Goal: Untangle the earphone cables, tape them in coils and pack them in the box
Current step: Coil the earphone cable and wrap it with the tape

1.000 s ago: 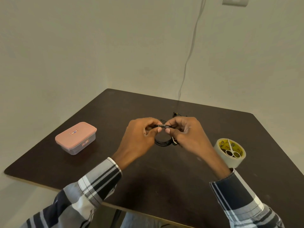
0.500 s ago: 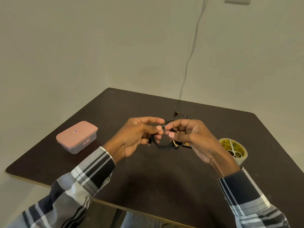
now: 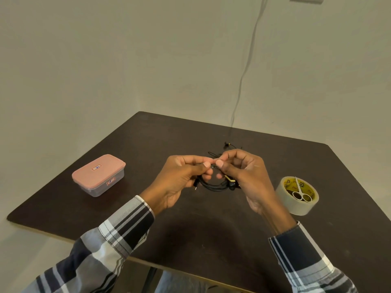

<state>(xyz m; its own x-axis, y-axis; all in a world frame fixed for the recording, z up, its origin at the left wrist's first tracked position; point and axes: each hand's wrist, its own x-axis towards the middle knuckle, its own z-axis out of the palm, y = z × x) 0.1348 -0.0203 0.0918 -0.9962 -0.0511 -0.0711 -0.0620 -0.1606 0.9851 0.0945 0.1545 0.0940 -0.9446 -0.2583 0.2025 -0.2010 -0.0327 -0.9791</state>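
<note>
At mid-frame, the left hand [image 3: 179, 180] and right hand [image 3: 245, 176] pinch the black earphone coil [image 3: 213, 185] above the dark table [image 3: 190, 229], thumbs now nearly touching, closer than a moment ago. The coil hangs lower than before. At right the tape roll [image 3: 296, 208] carries small scissors [image 3: 301, 192]; at left sits the closed pink-lidded box [image 3: 98, 175]. Farther back, loose earphone cable [image 3: 229, 145] lies unmoved.

Left hand [image 3: 179, 178] and right hand [image 3: 243, 176] are pinching a coiled black earphone cable [image 3: 213, 185] above the dark surface [image 3: 190, 225], fingertips meeting. A closed pink-lidded box [image 3: 98, 174] is sitting at left. A tape roll [image 3: 296, 196] is sitting at right, holding small scissors [image 3: 300, 190].
</note>
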